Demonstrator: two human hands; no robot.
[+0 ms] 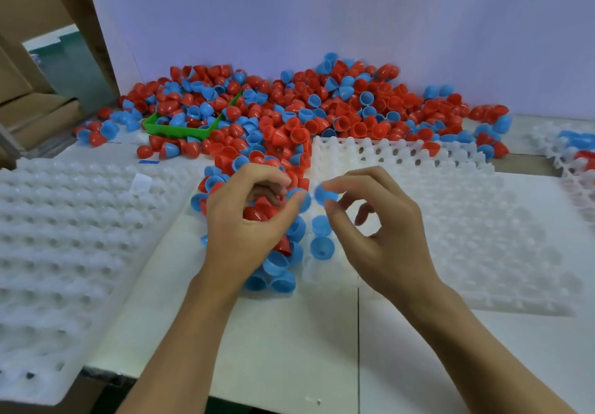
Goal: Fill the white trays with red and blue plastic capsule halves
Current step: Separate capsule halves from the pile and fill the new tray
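From the head view, a white counter [289,333] runs up to a pale wall, with a big heap of red and blue capsule halves [289,107] piled along its far side. A green bin [180,130] sits half buried in the left part of the heap, with halves inside it and all around it.

A tongue of the heap spills nearward between two white trays. The left tray [64,236] lies at the near left, its dimpled cells bare. The right tray [467,220] lies right of centre; its far edge touches the heap, and one red half [430,148] rests on its far rows. Two blue halves [322,236] sit in cells along its left edge, one just behind the other.

The left hand [248,220] is over the spilled halves, its fingers curled. Its grip is closed around red halves [259,212] cupped in the palm, and its thumb and forefinger pinch a blue half [301,199] at the fingertips. More blue halves lie under and just near of this hand.

The right hand [376,230] is raised over the left edge of the right tray. Its grip is a pinch: thumb and forefinger hold a single blue capsule half [325,194], close beside the one at the left fingertips, while the other fingers curl loosely.

At the far right edge a third tray [547,138] shows in part, with blue and red halves on it.
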